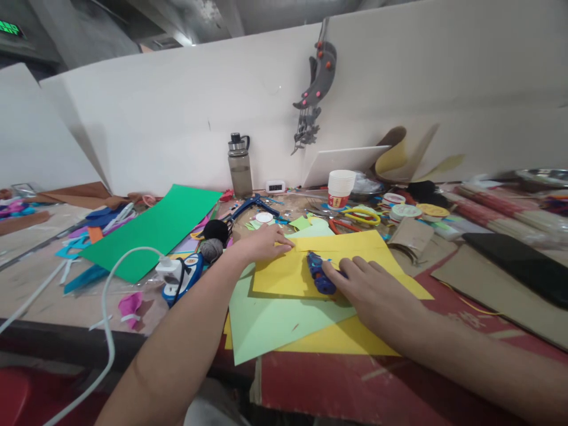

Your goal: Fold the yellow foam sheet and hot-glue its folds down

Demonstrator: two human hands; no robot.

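Note:
My left hand lies with its fingers stretched out at the upper left edge of a yellow paper sheet. A narrow yellow paper strip lies near the fingertips. My right hand is closed at the right side of a small dark blue patterned object that stands on the yellow sheet; its exact kind is unclear. Under that sheet a pale green paper sticks out, with more yellow paper below.
Scissors with yellow handles, stacked paper cups and a water bottle stand or lie behind. To the left are green card, a blue power strip and its white cable. A black phone-like slab lies right.

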